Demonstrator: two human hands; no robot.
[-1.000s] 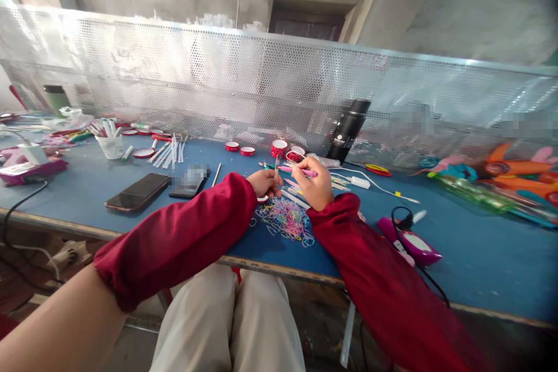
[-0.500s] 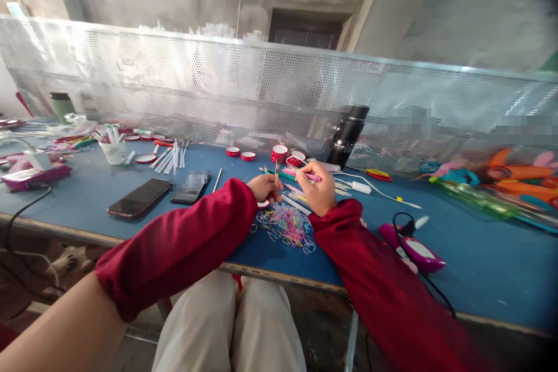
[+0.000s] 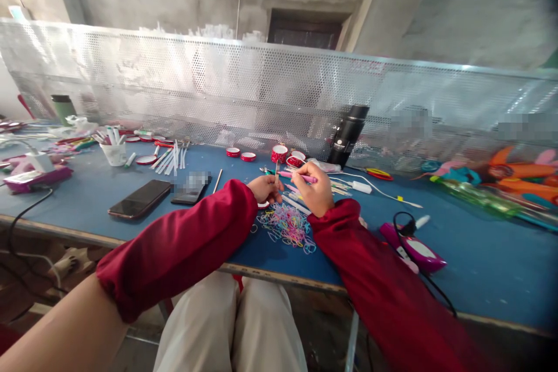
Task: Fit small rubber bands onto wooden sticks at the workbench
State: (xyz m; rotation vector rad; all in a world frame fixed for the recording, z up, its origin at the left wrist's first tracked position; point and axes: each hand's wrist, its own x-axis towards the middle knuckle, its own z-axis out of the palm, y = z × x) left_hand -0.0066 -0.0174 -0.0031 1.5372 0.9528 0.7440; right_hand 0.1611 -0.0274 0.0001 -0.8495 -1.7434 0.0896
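My left hand [image 3: 267, 188] is closed around a thin upright stick [image 3: 276, 170] whose tip sticks up above the fingers. In a pen grip, my right hand [image 3: 317, 190] holds a pink pen-shaped tool [image 3: 308, 179], its front end pointing left toward the stick. Whether the two touch is too small to tell. Just below both hands lies a loose heap of small coloured rubber bands [image 3: 288, 224] on the blue table [image 3: 257, 256]. Several pale pens or sticks [image 3: 296, 203] lie between the hands, partly hidden.
Red tape rolls [image 3: 279, 153] and a black bottle [image 3: 347, 136] stand along the perforated metal screen [image 3: 209, 81]. Two phones [image 3: 140, 199] lie to the left, beyond them a white cup of pens [image 3: 114, 151]. At right sit a purple device with a cable [image 3: 414, 249] and orange items [image 3: 510, 171].
My right hand has shifted slightly left with the pink tool, bringing it a little nearer the stick. The left hand stays in place.
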